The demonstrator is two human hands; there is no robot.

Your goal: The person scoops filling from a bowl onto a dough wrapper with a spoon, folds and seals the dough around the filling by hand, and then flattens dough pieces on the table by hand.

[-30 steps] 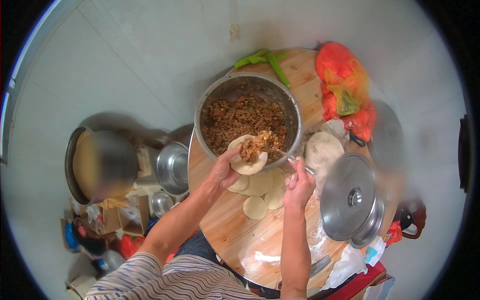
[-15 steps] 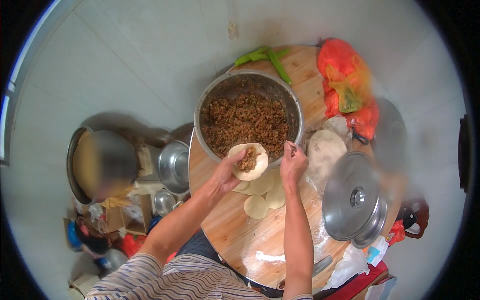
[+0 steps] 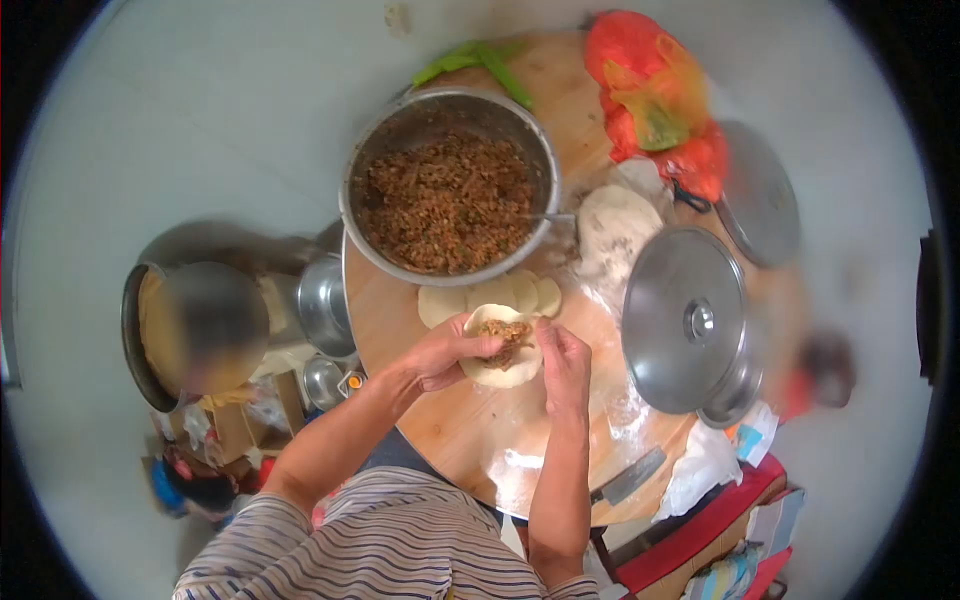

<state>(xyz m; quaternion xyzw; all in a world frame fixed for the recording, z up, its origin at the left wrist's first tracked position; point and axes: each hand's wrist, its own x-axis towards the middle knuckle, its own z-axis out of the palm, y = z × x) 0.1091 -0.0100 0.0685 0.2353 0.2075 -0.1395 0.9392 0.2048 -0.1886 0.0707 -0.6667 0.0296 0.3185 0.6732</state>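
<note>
While fingers (image 3: 566,350) hold it, the wrapper (image 3: 500,377) faces upward.

Silver bowl (image 3: 440,112), brown filling (image 3: 445,205) inside — beyond the bowl, green peppers (image 3: 503,76); nearer, cream wrapper (image 3: 497,375) — dark-striped pale shirt (image 3: 390,540).

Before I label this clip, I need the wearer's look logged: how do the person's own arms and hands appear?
The left hand and right hand wear no gloves. The forearms are bare, with no watch or bracelet visible. The pale shirt has dark stripes; its sleeves end near the elbows.
</note>
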